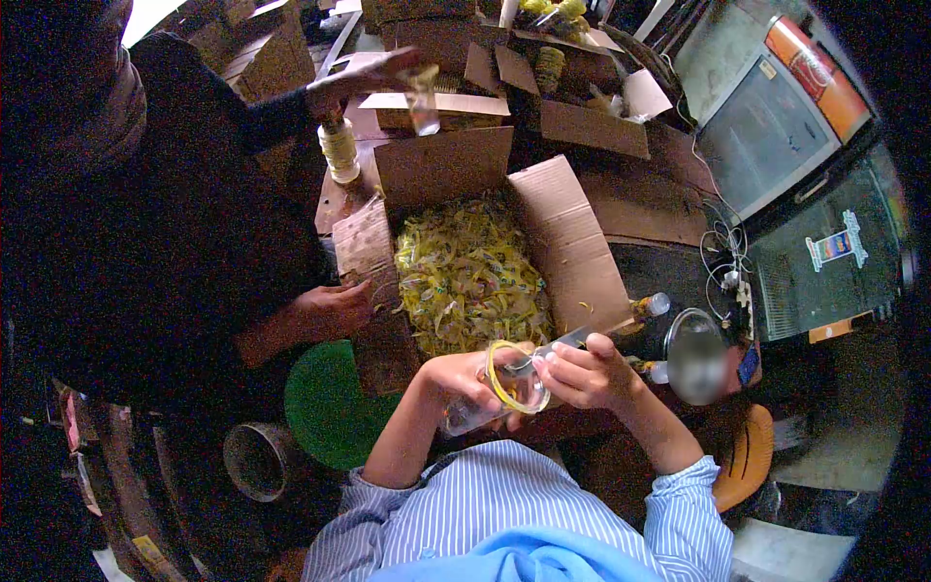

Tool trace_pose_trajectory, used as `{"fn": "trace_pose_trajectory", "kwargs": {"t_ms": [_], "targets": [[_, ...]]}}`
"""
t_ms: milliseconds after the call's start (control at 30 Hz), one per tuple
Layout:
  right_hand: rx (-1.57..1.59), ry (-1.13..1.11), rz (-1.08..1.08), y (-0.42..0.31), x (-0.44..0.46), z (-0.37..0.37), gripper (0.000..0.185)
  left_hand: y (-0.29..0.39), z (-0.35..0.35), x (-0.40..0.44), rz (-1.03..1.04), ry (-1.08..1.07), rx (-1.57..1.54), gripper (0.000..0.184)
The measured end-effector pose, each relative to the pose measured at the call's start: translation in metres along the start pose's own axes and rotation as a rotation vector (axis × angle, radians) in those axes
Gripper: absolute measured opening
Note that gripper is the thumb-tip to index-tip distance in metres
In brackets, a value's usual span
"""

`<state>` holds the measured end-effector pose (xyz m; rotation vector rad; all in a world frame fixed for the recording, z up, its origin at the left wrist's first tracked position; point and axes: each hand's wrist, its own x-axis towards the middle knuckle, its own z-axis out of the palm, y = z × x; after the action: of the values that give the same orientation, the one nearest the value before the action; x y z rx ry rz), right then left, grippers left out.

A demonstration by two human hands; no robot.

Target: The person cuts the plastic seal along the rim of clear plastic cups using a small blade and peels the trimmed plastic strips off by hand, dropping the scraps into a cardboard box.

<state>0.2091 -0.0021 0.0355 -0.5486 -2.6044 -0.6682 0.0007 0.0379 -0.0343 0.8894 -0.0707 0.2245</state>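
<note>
My left hand (pixel 460 376) is wrapped round a clear plastic jar (pixel 467 417), tilted with its yellow-rimmed mouth facing up toward me. Close against that mouth, my right hand (pixel 592 376) pinches a clear, flat-looking plastic piece (pixel 570 341) with its fingers bent; its exact kind is hard to make out. Just beyond both hands stands an open cardboard box (pixel 572 242) filled with a heap of small yellow and clear strip-like pieces (pixel 470 276).
At left a co-worker in dark clothing rests one hand (pixel 335 310) by the box; the other hand (pixel 369 80) is near a clear container (pixel 424 105). A stack of pale rings (pixel 338 153), a green round object (pixel 335 403), a mirror-like round lid (pixel 696 354) and a glass-door fridge (pixel 824 233) surround me.
</note>
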Motion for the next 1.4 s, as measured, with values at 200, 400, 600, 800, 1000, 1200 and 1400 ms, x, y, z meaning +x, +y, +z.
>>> {"fn": "trace_pose_trajectory", "kwargs": {"t_ms": [200, 400, 600, 800, 1000, 1200, 1400], "targets": [[-0.025, -0.054, 0.051, 0.004, -0.002, 0.0, 0.004, 0.014, 0.0, -0.007, 0.152, 0.381, 0.575, 0.068], [-0.058, -0.115, 0.088, 0.006, 0.004, -0.004, 0.005, 0.025, 0.04, 0.004, 0.276, 0.676, 0.916, 0.067], [-0.028, -0.085, 0.079, 0.007, 0.006, -0.004, 0.007, 0.023, 0.043, 0.007, 0.238, 0.801, 0.928, 0.056], [0.01, -0.059, 0.056, 0.006, 0.006, -0.004, 0.008, 0.022, 0.033, 0.004, 0.264, 0.693, 0.968, 0.052], [0.015, -0.04, 0.057, 0.004, -0.001, 0.0, 0.006, 0.03, 0.029, 0.003, 0.265, 0.561, 0.914, 0.049], [0.057, -0.034, 0.077, 0.005, 0.001, -0.003, 0.005, 0.027, 0.021, 0.002, 0.227, 0.452, 0.776, 0.053], [0.057, -0.02, 0.076, 0.005, 0.002, -0.002, 0.006, 0.025, 0.019, 0.003, 0.14, 0.404, 0.681, 0.058]]}}
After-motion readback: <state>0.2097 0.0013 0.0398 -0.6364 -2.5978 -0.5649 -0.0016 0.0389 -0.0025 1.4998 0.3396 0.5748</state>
